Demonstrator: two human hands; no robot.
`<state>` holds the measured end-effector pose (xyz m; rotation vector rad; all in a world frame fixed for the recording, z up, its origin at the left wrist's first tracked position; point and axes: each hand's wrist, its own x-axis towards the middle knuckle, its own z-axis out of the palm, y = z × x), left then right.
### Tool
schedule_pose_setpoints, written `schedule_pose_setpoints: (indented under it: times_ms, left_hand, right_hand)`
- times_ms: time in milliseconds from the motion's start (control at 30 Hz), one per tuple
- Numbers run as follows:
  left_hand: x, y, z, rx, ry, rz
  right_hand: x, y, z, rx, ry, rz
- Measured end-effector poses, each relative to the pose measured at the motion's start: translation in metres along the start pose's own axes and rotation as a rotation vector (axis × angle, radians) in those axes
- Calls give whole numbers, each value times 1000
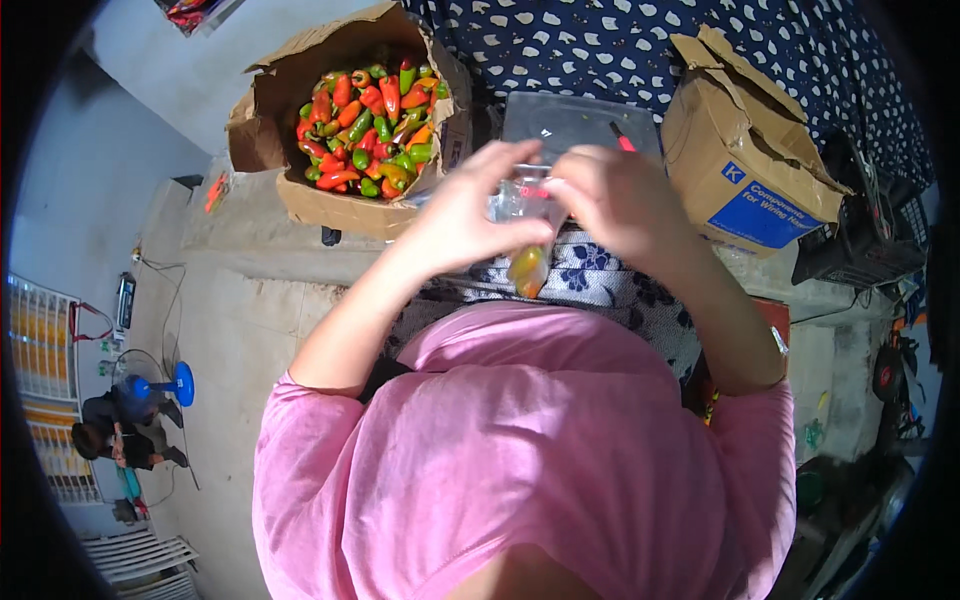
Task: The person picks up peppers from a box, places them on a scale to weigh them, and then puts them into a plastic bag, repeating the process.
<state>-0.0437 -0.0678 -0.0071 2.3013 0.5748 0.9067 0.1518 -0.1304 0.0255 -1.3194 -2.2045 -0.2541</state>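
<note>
A small clear plastic bag [520,200] with red marks hangs between my two hands in front of my body. A yellow-green and orange pepper [528,270] sits in its lower end. My left hand [470,215] curves about the bag from the left, thumb across its front and fingers near its upper edge. From the other side, my right hand [620,200] grips the bag's upper part with bent fingers; the back of the hand hides some fingertips. Just beyond lies a grey translucent sheet or lid [570,115], bearing a red-and-black pen-like tool [622,138].
An open cardboard box [345,208] of red, green and orange peppers [370,130] stands at the far left. Another cardboard box [740,150] with a blue label is at the right, beside a black crate [865,240]. A person [125,430] sits left, near a blue fan [180,385].
</note>
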Motion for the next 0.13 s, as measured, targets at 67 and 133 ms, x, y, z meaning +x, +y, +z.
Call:
schedule_pose_setpoints:
  times_ms: [67,133]
  left_hand:
    - [-5,-10,12,75,-128,10]
    - [-6,-12,15,-119,-154,-143]
  right_hand:
    - [10,-21,-8,319,30,-66]
    - [15,-17,-9,366,148,-129]
